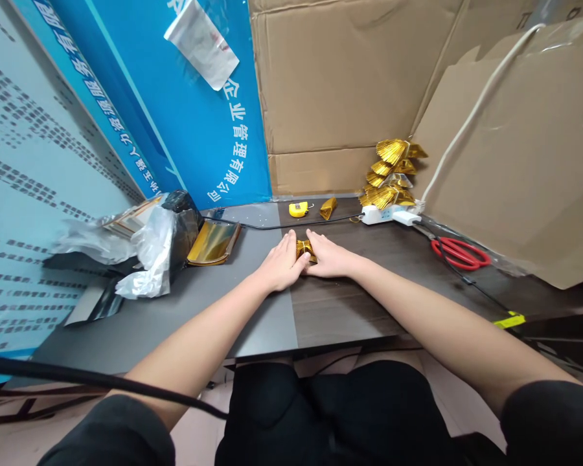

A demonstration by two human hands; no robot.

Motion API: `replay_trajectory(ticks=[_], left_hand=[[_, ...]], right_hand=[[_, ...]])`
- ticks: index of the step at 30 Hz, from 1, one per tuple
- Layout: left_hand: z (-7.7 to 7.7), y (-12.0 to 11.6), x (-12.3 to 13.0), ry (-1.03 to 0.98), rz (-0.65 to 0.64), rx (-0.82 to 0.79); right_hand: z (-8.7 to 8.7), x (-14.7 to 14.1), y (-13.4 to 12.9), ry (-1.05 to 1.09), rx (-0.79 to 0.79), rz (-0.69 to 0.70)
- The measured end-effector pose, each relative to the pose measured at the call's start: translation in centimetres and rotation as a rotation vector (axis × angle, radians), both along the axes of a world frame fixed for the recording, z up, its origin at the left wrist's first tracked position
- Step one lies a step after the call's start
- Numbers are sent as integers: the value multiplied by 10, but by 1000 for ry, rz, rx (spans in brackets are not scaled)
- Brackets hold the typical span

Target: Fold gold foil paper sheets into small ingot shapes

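Observation:
A small gold foil bundle (304, 247), tied round its middle with a pale band, lies on the table between my hands. My left hand (282, 261) presses on its left side and my right hand (329, 255) on its right side, with the thumbs close together at the near edge. Fingers of both hands point away from me, held together against the foil. Part of the bundle is hidden under the hands. Beyond it on the table are a yellow tape measure (298, 209) and a folded gold piece (328, 208).
Stacked gold foil fans (391, 173) stand at the back right by a white power strip (381, 215). Red-handled scissors (460, 254) lie at right. A gold sheet stack (214, 243) and crumpled plastic wrapping (150, 249) are at left. A black cable (272, 227) crosses behind.

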State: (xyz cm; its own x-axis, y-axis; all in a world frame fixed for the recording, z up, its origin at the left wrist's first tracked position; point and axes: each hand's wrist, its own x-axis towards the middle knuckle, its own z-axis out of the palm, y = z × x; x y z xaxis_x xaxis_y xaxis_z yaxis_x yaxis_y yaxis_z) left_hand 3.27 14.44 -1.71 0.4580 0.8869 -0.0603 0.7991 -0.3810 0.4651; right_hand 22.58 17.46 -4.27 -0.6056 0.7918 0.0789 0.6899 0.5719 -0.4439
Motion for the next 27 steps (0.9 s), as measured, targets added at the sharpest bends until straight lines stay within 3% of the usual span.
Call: replay_trajectory(ticks=[12, 27], left_hand=[[1, -1, 0, -43, -38, 12], [6, 3, -14, 41, -30, 90]], right_hand=[[-8, 4, 9, 2, -58, 37], [24, 14, 7, -49, 21, 106]])
